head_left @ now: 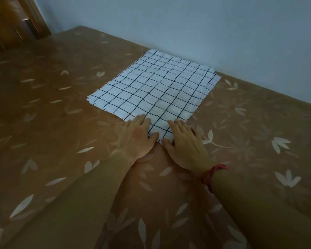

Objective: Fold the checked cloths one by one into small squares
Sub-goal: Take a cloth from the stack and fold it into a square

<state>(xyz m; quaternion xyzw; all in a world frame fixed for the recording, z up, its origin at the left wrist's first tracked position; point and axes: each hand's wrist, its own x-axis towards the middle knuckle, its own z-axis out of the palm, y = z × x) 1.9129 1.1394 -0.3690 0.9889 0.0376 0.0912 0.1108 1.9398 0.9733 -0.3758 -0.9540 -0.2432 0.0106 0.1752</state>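
A stack of white cloths with a dark checked grid (154, 87) lies flat on the brown bed cover, one corner pointing toward me. My left hand (136, 136) rests on the left side of that near corner, fingers spread flat on the fabric. My right hand (184, 142) lies on the right side of the same corner, fingers also flat and apart, with a red string around its wrist. Neither hand grips the cloth. Several layered edges show at the stack's left and right corners.
The brown bed cover with pale leaf patterns (61, 123) stretches all around. A pale blue wall (205, 29) runs right behind the cloth stack. A wooden headboard (13, 20) stands at the far left corner.
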